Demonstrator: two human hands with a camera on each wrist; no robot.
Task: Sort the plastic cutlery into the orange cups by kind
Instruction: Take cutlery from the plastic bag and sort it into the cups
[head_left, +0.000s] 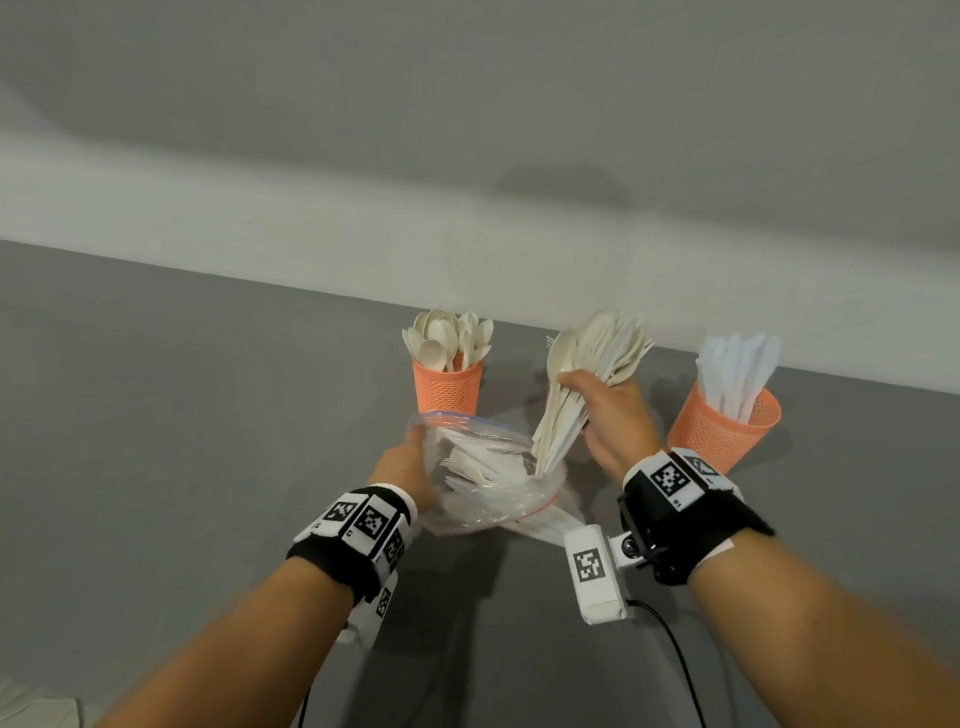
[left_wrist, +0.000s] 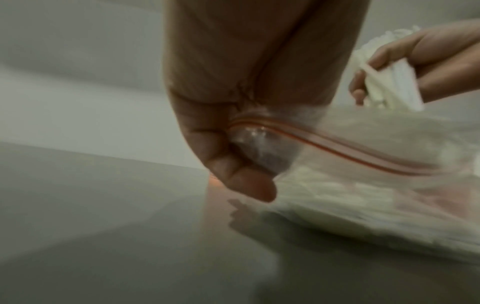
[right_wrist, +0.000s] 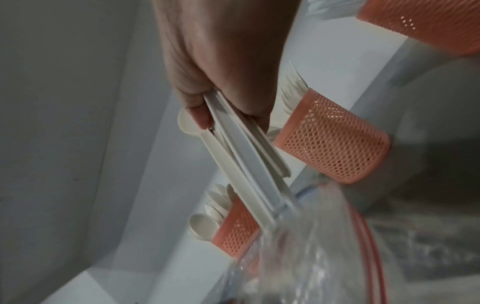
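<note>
Fingers of right hand (head_left: 608, 415) clutch cutlery bundle (head_left: 582, 384), hiding middle cup (right_wrist: 332, 139); left hand (left_wrist: 233, 144) pinches bag (head_left: 488, 478).

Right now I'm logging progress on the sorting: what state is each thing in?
Bag: open, cutlery inside, left hand grips its rim.
Bundle: gripped by right hand, ends at the bag's mouth.
Spoon cup: upright, full.
Knife cup: tilted, holds knives.
Middle cup: holds cutlery, kind unclear.

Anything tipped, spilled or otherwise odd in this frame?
The orange cup of white knives on the right leans outward instead of standing upright like the spoon cup. Nothing looks spilled.
</note>
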